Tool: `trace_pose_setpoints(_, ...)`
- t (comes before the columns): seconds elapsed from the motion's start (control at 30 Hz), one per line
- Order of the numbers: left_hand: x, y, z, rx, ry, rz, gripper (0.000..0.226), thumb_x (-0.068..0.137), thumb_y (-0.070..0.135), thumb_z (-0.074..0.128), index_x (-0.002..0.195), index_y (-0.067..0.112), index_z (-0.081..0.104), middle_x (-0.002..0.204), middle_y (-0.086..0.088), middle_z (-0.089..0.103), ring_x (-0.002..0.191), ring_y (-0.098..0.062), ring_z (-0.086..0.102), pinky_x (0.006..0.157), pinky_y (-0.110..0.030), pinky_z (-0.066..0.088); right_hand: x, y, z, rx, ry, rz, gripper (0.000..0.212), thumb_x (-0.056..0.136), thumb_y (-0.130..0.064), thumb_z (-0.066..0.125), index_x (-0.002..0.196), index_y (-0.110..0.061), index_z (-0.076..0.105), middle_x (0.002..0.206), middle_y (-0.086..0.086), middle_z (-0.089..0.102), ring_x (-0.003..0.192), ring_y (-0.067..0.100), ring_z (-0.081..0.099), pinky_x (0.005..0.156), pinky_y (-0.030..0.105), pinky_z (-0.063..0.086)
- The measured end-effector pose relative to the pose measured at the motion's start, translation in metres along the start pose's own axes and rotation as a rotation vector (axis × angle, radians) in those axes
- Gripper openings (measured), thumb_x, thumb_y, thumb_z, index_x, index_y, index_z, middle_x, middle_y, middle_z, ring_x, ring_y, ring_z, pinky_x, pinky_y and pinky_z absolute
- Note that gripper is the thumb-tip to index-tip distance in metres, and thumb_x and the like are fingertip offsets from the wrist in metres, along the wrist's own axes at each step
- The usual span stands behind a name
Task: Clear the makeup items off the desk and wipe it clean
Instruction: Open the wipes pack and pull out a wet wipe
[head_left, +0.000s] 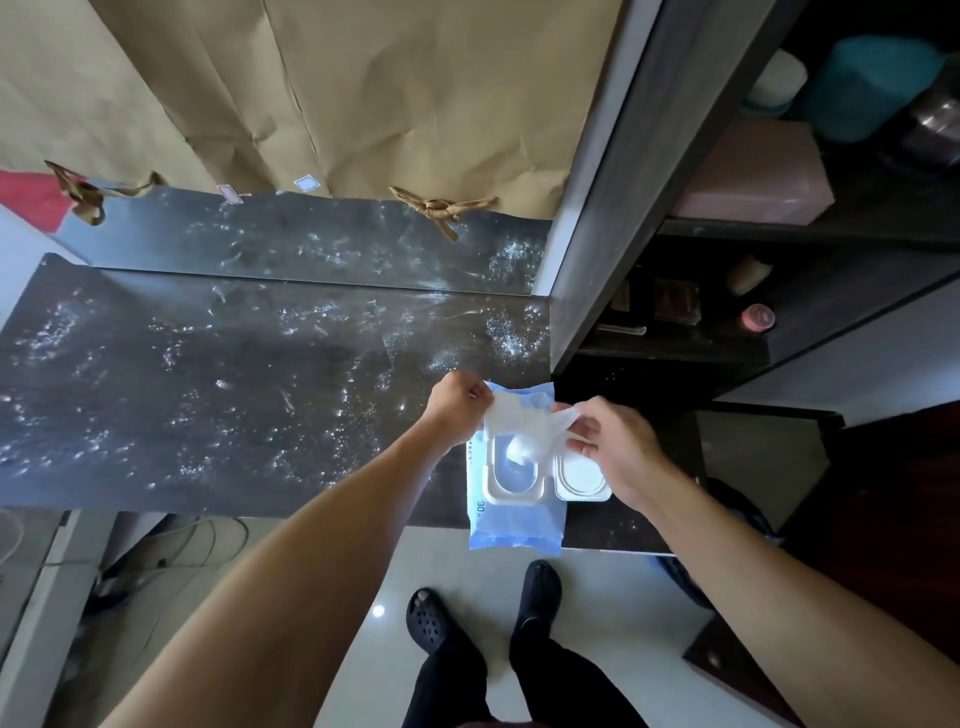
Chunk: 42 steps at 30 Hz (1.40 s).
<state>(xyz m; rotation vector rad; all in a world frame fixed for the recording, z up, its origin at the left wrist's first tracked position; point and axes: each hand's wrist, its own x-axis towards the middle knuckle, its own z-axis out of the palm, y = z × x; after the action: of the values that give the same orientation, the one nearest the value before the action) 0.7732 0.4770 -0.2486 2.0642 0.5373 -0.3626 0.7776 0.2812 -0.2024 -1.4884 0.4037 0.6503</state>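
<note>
Dark, glossy worktop (208, 389) fills the middle of the frame and it's speckled all over with white powdery flecks, thickest toward the right end by the shelf unit (675, 291). Crumpled brown paper (363, 78) covers the wall behind it across the top of the frame.

Blue pack of wet wipes (514, 525) sits on the worktop at the lower centre-right, its near end hanging a bit over the front edge. Its white flip lid (584, 478) lies folded open to the right of the opening.

Both hands are just above the pack with one white wipe (524, 423) stretched between them. The left hand (460, 405) is clenched around the wipe's left corner, and the right hand (613, 441) pinches the right edge between thumb and fingers. The bottom of the wipe trails down into the pack's opening.

On the right side of the frame the dark shelves hold a pink box (753, 176), a teal container (872, 88) and a small round pink pot (758, 317), plus a few darker bits that might be makeup; it's too dim to tell.

Bottom of the frame: pale floor (613, 623), black clogs (428, 621).
</note>
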Motion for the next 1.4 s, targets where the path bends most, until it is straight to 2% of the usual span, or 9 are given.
trace_pose_setpoints(0.17,-0.011,0.003,0.002,0.052,0.051,0.041,0.014,0.089,0.011,0.053,0.081,0.006,0.063,0.084,-0.012,0.064,0.075,-0.031,0.063,0.064,-0.031,0.049,0.003,-0.030,-0.024,0.230,0.058,-0.004,0.025,0.088,-0.014,0.046,0.099,0.002,0.062,0.101,0.016,0.072,0.089,0.023,0.068,0.079,0.032,0.050)
trace_pose_setpoints(0.4,-0.054,-0.004,0.019,0.275,0.171,0.531,0.014,0.088,0.002,0.047,0.079,0.005,0.057,0.084,-0.007,0.058,0.076,-0.023,0.050,0.065,-0.039,0.047,0.010,-0.057,-0.065,0.272,0.297,0.019,0.017,0.086,-0.011,0.056,0.070,-0.004,0.055,0.070,0.011,0.056,0.063,0.023,0.058,0.079,0.039,0.054)
trace_pose_setpoints(0.53,-0.085,-0.031,0.034,0.525,0.077,0.738,0.017,0.082,0.008,0.040,0.083,0.009,0.056,0.082,-0.007,0.058,0.075,-0.026,0.052,0.060,-0.040,0.050,0.018,-0.039,-0.077,-0.056,0.316,0.134,0.019,0.083,-0.021,0.060,0.069,-0.009,0.057,0.055,0.007,0.049,0.035,0.014,0.043,0.051,0.029,0.046)
trace_pose_setpoints(0.67,-0.108,-0.056,0.046,0.777,0.039,0.804,0.044,0.073,0.014,0.035,0.111,0.015,0.059,0.107,-0.003,0.061,0.103,-0.021,0.054,0.079,-0.030,0.052,0.018,-0.008,-0.070,-0.482,0.153,0.228,0.012,0.086,-0.023,0.062,0.090,-0.013,0.068,0.074,0.011,0.059,0.053,0.021,0.049,0.049,0.027,0.040)
trace_pose_setpoints(0.83,-0.119,-0.055,0.047,0.600,0.142,0.600,0.040,0.072,0.009,0.034,0.099,0.010,0.064,0.109,-0.010,0.058,0.099,-0.027,0.052,0.078,-0.034,0.050,0.012,0.005,-0.049,-0.562,-0.083,0.189,0.016,0.092,-0.015,0.054,0.103,-0.018,0.065,0.085,0.002,0.062,0.072,0.014,0.055,0.055,0.025,0.043)
trace_pose_setpoints(1.0,-0.123,-0.063,0.030,0.373,0.233,0.158,0.035,0.085,0.002,0.044,0.112,0.009,0.064,0.105,-0.008,0.058,0.095,-0.027,0.056,0.078,-0.035,0.046,0.025,0.013,-0.020,-0.661,-0.220,0.013,0.029,0.076,-0.027,0.077,0.063,-0.011,0.057,0.062,-0.001,0.048,0.065,0.015,0.045,0.062,0.027,0.037)
trace_pose_setpoints(1.13,-0.133,-0.073,0.024,0.374,0.228,0.084,0.034,0.084,0.004,0.047,0.112,0.011,0.065,0.107,-0.006,0.061,0.097,-0.028,0.060,0.077,-0.035,0.048,0.040,0.018,-0.002,-0.954,-0.150,-0.142,0.060,0.060,-0.045,0.083,0.054,-0.022,0.028,0.057,-0.004,0.030,0.056,0.017,0.032,0.056,0.030,0.026)
trace_pose_setpoints(1.3,-0.141,-0.078,0.026,0.391,0.248,0.067,0.037,0.083,0.005,0.047,0.115,0.014,0.063,0.105,-0.006,0.058,0.096,-0.029,0.058,0.071,-0.037,0.050,0.039,0.013,0.008,-1.220,-0.072,-0.145,0.053,0.057,-0.060,0.077,0.074,-0.013,0.059,0.072,-0.003,0.058,0.070,0.019,0.061,0.063,0.030,0.049)
trace_pose_setpoints(1.4,-0.138,-0.073,0.032,0.521,0.148,0.220,0.061,0.080,0.005,0.044,0.139,0.021,0.044,0.119,-0.006,0.052,0.102,-0.030,0.052,0.075,-0.040,0.050,0.039,0.014,0.010,-1.247,-0.065,-0.140,0.053,0.057,-0.062,0.075,0.070,-0.014,0.057,0.071,-0.003,0.060,0.067,0.018,0.061,0.054,0.026,0.042)
